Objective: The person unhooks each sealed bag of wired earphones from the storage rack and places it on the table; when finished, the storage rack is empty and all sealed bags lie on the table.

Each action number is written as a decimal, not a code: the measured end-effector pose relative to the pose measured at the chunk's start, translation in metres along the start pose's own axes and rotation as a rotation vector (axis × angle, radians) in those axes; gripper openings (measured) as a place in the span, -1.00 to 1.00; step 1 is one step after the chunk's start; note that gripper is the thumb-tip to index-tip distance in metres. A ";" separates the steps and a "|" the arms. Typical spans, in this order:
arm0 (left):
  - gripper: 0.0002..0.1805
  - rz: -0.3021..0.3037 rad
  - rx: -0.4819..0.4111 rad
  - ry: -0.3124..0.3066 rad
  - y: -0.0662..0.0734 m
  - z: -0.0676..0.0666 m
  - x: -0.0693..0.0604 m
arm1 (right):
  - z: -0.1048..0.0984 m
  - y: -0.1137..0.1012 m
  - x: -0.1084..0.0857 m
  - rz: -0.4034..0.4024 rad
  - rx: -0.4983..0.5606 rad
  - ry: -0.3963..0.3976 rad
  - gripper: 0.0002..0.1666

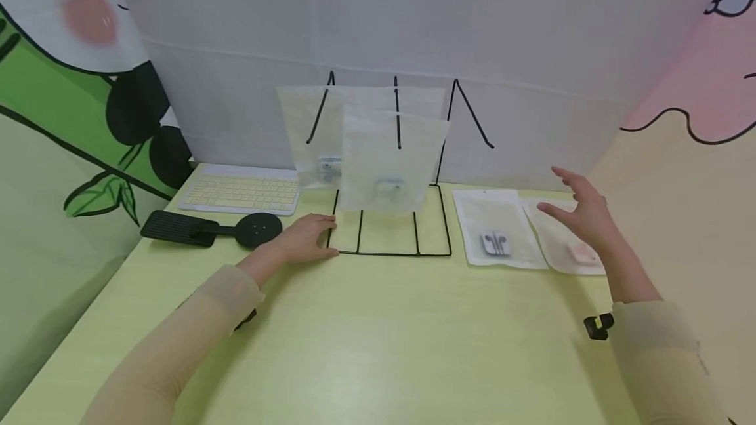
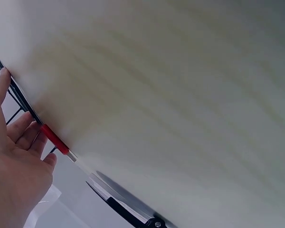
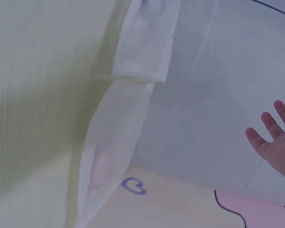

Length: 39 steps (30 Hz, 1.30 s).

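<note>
A black wire display rack (image 1: 390, 254) stands on the table with translucent white pouches (image 1: 392, 162) hanging from its hooks; small, pale contents show faintly through them. My left hand (image 1: 304, 239) holds the rack's front left corner, thumb at the front wire and fingers on the side wire. My right hand (image 1: 585, 215) is raised with fingers spread, touching nothing. Below it lie two flat pouches: one (image 1: 502, 202) with white wired earphones in a case (image 1: 496, 243), the other (image 1: 555, 244) with a pinkish item, partly covered by the hand in the head view.
A white keyboard (image 1: 242, 190) lies at the back left. In front of it sits a black stand (image 1: 258, 229) with a ribbed plate, close to my left wrist. A pale backdrop (image 1: 531, 71) rises behind the table.
</note>
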State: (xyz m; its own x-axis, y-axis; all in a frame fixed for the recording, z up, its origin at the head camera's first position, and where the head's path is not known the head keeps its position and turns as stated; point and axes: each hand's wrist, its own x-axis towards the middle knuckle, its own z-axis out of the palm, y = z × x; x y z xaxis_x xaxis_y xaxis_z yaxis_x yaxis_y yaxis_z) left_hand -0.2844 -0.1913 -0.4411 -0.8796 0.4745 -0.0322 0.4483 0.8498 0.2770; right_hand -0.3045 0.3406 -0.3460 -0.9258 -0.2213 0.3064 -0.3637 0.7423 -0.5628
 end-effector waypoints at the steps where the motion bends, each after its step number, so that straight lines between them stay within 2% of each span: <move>1: -0.23 0.000 -0.002 0.000 -0.001 0.000 0.000 | 0.002 -0.008 0.001 -0.007 0.032 0.017 -0.06; 9: -0.27 0.024 -0.033 0.009 -0.008 -0.001 -0.003 | 0.026 -0.057 0.005 -0.015 0.325 0.094 -0.15; 13: -0.29 0.025 -0.040 0.008 -0.010 -0.001 -0.004 | 0.042 -0.075 0.005 -0.049 0.522 0.091 -0.18; 18: -0.29 0.017 -0.039 0.009 -0.008 -0.003 -0.004 | 0.063 -0.096 0.005 -0.066 0.680 0.072 -0.19; 23: -0.29 0.017 -0.034 0.009 -0.006 -0.005 -0.002 | 0.082 -0.114 0.006 -0.072 0.776 0.079 -0.16; 32: -0.29 0.030 -0.017 0.004 -0.006 -0.004 0.001 | 0.116 -0.140 0.023 -0.110 0.871 0.172 -0.15; 39: -0.29 0.027 -0.026 0.000 -0.005 -0.003 0.002 | 0.123 -0.160 0.039 -0.137 0.846 0.203 -0.18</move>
State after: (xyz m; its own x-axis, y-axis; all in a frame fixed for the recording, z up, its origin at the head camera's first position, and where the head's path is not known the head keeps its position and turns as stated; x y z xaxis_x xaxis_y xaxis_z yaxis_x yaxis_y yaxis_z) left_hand -0.2886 -0.1949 -0.4398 -0.8673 0.4972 -0.0246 0.4675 0.8305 0.3028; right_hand -0.2951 0.1355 -0.3381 -0.8614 -0.0978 0.4984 -0.4992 -0.0178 -0.8663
